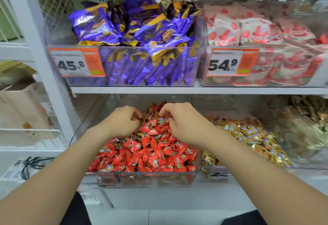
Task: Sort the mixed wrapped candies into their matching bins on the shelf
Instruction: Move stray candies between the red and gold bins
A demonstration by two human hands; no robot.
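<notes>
A clear bin [198,155] on the lower shelf is heaped with red wrapped candies [150,152], and a few brown and gold ones are mixed in toward the back. Both my hands reach into the back of this pile. My left hand [122,121] has its fingers curled and pinches a brown-gold candy [139,116] at its fingertips. My right hand [179,120] curls its fingers down into the candies beside it; whether it holds one is hidden. To the right is a bin of gold wrapped candies [248,137].
On the upper shelf stand a bin of purple packets [142,29] tagged 45.8 and a bin of white-and-red strawberry packets [257,33] tagged 54.9. A bin of pale green-gold candies [305,123] sits at the far right. The white shelf post [44,65] rises at the left.
</notes>
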